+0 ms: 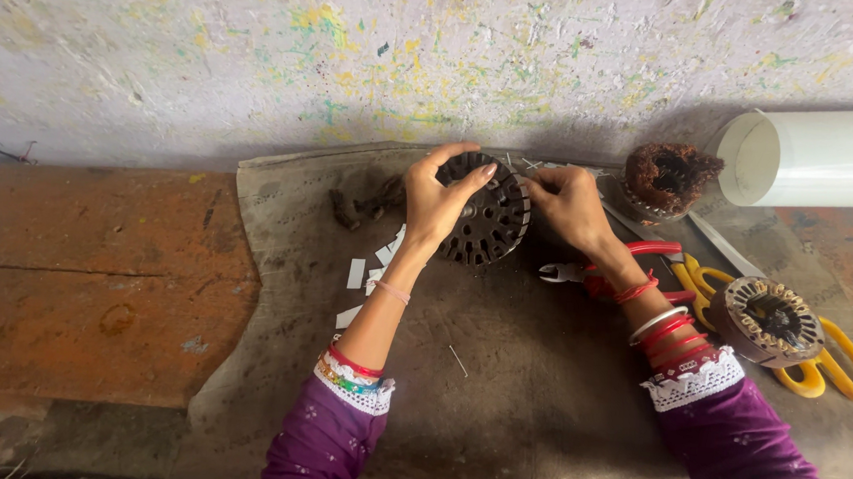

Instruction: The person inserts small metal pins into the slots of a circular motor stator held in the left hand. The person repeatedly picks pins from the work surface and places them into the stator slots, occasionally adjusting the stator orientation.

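The slotted metal stator core (487, 214), a dark round disc ringed with teeth, stands tilted on its edge on the grey mat (535, 394), its flat face turned toward the camera and its central hole's axis running from the wall toward the person. The left hand (436, 203) curls over the core's left rim, thumb on the face and fingers wrapped round the top edge, gripping it firmly. The right hand (569, 201) sits at the right rim, fingertips pinched together against the teeth; what they pinch cannot be made out. Both forearms reach forward, wrists bent down. Just behind the right wrist lie pliers (565, 272); white paper strips (357, 273) lie below the left wrist.
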